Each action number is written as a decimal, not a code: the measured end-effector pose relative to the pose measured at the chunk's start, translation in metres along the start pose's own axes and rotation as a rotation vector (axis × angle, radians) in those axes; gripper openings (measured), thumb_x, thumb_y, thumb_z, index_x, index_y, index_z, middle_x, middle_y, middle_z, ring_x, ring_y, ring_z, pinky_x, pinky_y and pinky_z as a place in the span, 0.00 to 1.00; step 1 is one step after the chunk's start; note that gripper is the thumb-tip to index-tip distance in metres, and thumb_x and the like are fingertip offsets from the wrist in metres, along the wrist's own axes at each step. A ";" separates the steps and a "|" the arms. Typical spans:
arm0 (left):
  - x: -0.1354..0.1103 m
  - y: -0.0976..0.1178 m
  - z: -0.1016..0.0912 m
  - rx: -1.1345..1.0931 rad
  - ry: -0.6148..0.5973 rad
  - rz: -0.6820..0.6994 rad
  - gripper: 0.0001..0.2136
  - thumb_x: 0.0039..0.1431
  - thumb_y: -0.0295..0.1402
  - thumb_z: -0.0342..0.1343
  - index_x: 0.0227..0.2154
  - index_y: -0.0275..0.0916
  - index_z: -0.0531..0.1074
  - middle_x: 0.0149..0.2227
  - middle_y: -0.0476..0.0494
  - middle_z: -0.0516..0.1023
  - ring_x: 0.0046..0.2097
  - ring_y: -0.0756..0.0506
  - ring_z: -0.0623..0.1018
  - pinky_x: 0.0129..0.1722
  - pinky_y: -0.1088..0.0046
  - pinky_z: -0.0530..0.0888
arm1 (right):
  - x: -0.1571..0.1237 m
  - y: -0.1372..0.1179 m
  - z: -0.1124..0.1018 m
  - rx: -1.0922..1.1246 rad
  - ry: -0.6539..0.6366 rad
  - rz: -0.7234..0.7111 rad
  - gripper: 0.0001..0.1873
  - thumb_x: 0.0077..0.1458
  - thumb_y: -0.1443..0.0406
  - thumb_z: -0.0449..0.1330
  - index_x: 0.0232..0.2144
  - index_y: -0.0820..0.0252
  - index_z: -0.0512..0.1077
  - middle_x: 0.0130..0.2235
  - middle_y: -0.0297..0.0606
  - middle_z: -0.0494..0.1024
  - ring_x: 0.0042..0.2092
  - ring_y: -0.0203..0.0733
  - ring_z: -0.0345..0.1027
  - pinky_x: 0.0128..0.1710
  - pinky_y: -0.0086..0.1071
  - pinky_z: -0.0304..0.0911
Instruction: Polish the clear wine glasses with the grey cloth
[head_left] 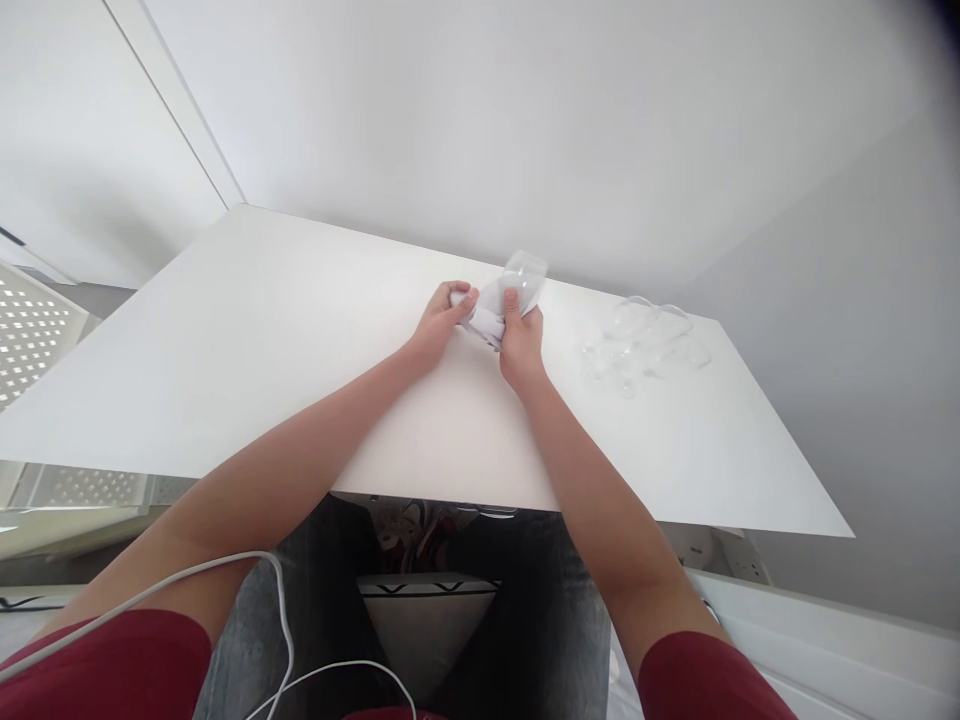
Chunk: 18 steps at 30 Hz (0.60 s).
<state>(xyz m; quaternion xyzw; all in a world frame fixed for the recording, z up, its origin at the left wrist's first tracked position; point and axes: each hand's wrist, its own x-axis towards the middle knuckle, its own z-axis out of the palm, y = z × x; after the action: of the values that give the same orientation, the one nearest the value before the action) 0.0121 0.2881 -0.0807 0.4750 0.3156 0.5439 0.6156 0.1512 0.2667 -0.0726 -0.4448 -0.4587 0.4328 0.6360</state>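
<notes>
Over the middle of the white table, near its back edge, both hands are closed on one bundle. My left hand (pixel 441 318) pinches the left end of a white piece (pixel 486 323), whose kind I cannot make out. My right hand (pixel 522 338) grips the right side of this piece, its thumb pressed on a clear plastic piece (pixel 526 268) that sticks up beyond the fingers. Whether the clear and white pieces are joined cannot be told. On the table to the right lies a loose group of clear plastic pieces (pixel 645 345).
The white table (pixel 285 350) backs onto a pale wall (pixel 465 120). A perforated white panel (pixel 34 330) stands at the left. A white cable (pixel 281 600) loops across my left arm and lap. Below the table's front edge are shoes (pixel 420 535).
</notes>
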 end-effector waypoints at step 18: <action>-0.002 0.018 -0.005 -0.127 -0.091 0.093 0.30 0.70 0.63 0.56 0.55 0.41 0.80 0.59 0.35 0.84 0.57 0.37 0.84 0.57 0.60 0.79 | -0.018 -0.012 0.004 0.285 -0.393 0.371 0.26 0.50 0.54 0.75 0.45 0.55 0.70 0.34 0.31 0.72 0.33 0.34 0.64 0.31 0.26 0.63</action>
<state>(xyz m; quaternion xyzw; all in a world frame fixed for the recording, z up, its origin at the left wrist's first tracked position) 0.0003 0.2863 -0.0660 0.4731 0.2299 0.5688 0.6323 0.1452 0.2470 -0.0636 -0.3350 -0.4185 0.6793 0.5012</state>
